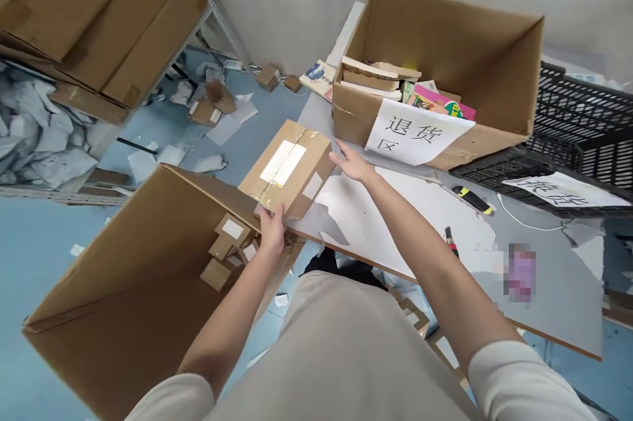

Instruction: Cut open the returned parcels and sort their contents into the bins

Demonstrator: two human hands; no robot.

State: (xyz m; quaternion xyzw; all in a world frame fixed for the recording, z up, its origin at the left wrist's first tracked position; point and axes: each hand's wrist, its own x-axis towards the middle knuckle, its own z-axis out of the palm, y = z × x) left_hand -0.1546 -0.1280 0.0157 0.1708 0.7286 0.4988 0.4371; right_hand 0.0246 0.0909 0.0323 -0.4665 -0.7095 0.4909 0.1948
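Observation:
A taped cardboard box (277,180) with a white label on top and another on its side is at the left end of the table, tilted in view. My left hand (273,228) grips its near edge, thumb up against the side and fingers partly hidden beneath. At the box's right end, my right hand (352,162) presses its fingertips against the far corner, fingers fairly straight. White paper sheets (376,216) lie on the table under and beside my right forearm.
A large open carton (123,262) holding several small boxes stands below left. Behind the table's work area are a carton of books (440,150) with a handwritten sign and black crates (558,117). A yellow-black cutter (472,200) lies on the table. Paper scraps litter the blue floor.

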